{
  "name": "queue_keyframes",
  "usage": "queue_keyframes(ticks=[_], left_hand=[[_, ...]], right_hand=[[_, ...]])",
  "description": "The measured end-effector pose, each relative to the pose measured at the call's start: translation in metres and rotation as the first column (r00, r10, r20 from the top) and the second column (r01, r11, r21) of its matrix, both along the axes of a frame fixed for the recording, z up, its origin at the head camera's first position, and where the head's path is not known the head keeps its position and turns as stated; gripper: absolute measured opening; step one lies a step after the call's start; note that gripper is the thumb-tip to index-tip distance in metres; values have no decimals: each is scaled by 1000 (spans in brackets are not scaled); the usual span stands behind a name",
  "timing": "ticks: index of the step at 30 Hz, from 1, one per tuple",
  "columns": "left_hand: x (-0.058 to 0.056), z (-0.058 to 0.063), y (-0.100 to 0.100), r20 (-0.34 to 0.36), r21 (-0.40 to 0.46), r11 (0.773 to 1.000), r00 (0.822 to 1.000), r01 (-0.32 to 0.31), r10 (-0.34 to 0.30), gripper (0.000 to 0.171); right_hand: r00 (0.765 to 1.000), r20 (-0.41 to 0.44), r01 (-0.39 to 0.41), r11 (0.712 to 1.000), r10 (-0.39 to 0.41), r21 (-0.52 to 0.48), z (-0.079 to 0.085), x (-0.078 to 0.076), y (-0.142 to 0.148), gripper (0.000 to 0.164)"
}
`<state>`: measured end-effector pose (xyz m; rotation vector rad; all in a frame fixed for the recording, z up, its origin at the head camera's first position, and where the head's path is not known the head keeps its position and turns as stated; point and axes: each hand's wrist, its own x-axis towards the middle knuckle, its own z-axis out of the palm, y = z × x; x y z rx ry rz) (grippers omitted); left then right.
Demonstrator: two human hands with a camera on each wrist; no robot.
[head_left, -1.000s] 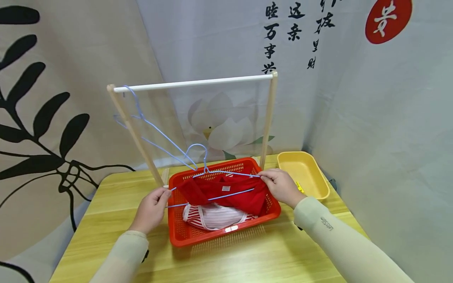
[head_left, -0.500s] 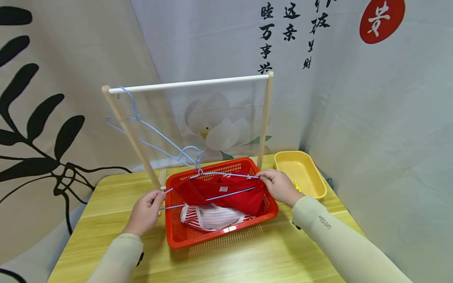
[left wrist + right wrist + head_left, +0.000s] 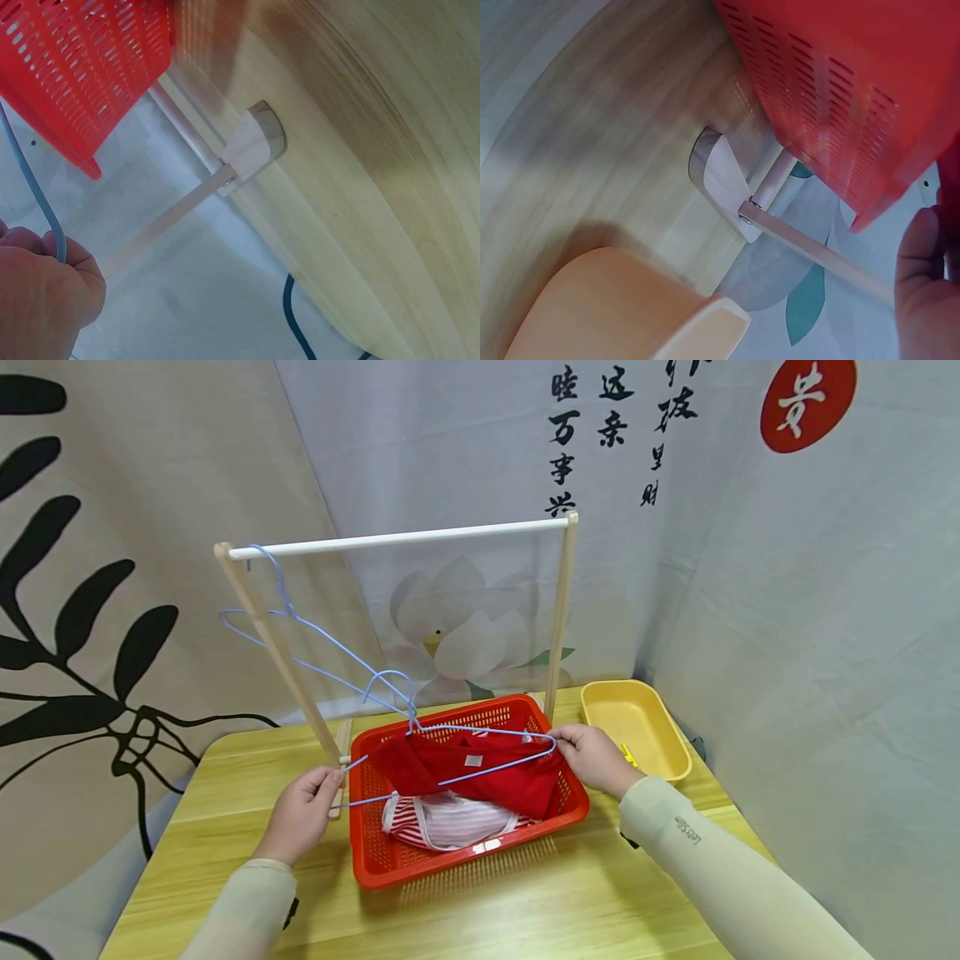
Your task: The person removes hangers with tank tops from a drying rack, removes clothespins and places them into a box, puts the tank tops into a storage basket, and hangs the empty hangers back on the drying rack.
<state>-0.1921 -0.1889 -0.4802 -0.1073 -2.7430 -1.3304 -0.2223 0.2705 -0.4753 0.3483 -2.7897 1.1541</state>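
Observation:
My left hand [image 3: 298,814] pinches the left end of a blue wire hanger [image 3: 495,767]; the left wrist view shows the wire between thumb and fingers. The hanger's left shoulder passes under a red garment [image 3: 487,789], which hides part of it. Its right half lies over the cloth, and its hook points up and back. At the garment's right edge, my right hand [image 3: 597,762] pinches the red cloth, with the hanger's right end against the fingertips. Below is a red plastic basket [image 3: 372,860], in which a red-and-white striped garment [image 3: 465,822] lies at the front.
Behind the basket stands a wooden rack with a white rod [image 3: 397,538]. A second blue hanger [image 3: 330,637] hangs at the rod's left end. To the right, a yellow tray [image 3: 637,718] with a small yellow thing in it sits on the wooden table [image 3: 480,918].
My left hand has shifted left and slightly down, drawing the hanger left. The hanger's right end now shows by my right fingertips. The right hand still pinches the red garment.

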Motion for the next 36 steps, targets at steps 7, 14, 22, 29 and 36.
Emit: queue_keyframes(ticks=[7, 14, 22, 29, 36], left_hand=[[2, 2, 1, -3, 4, 1000, 1000, -2, 2, 36], [2, 2, 1, 28, 9, 1000, 1000, -2, 1, 41], [0, 1, 4, 70, 50, 999, 997, 9, -13, 45], [-2, -2, 7, 56, 43, 999, 998, 3, -5, 42], [-4, -1, 11, -13, -18, 1000, 1000, 11, -11, 38]], right_hand=[[998, 46, -50, 999, 49, 18, 1, 1, -3, 21], [994, 98, -43, 999, 42, 10, 1, 0, -3, 28], [995, 69, -72, 997, 74, -28, 1, 2, -3, 36], [984, 115, -124, 984, 139, -125, 1, 3, -4, 39], [979, 87, -170, 972, 186, -161, 4, 4, -8, 23]])
